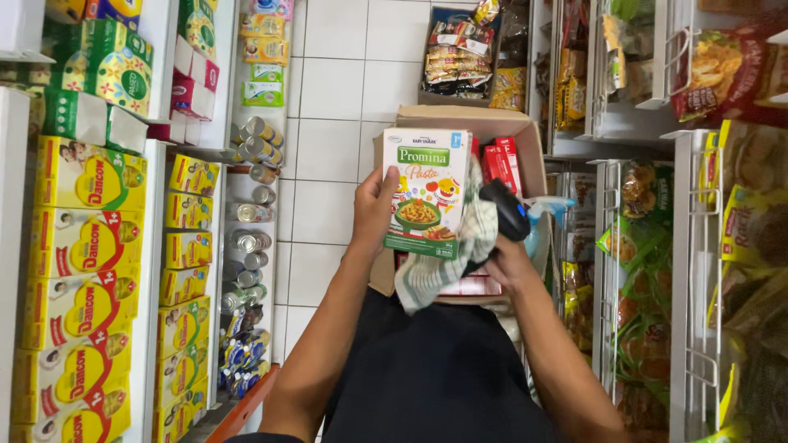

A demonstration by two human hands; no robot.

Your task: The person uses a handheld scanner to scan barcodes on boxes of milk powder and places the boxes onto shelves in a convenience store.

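Note:
My left hand (pixel 373 205) grips the left edge of a white and green pasta box (pixel 427 193) and holds it upright in front of me. My right hand (pixel 502 261) is closed around a black handheld scanner (pixel 506 209), with a green-striped cloth (pixel 447 262) draped under it and partly behind the box. Both hands hover over an open cardboard carton (pixel 492 123) that sits on the white tiled floor, with red boxes (pixel 501 160) inside.
Shelves on the left carry yellow milk cartons (pixel 82 238), green boxes (pixel 103 61) and tins (pixel 250 205). Wire racks on the right (pixel 694 271) hold bagged snacks. A second carton of packets (pixel 464 49) stands farther along the narrow aisle.

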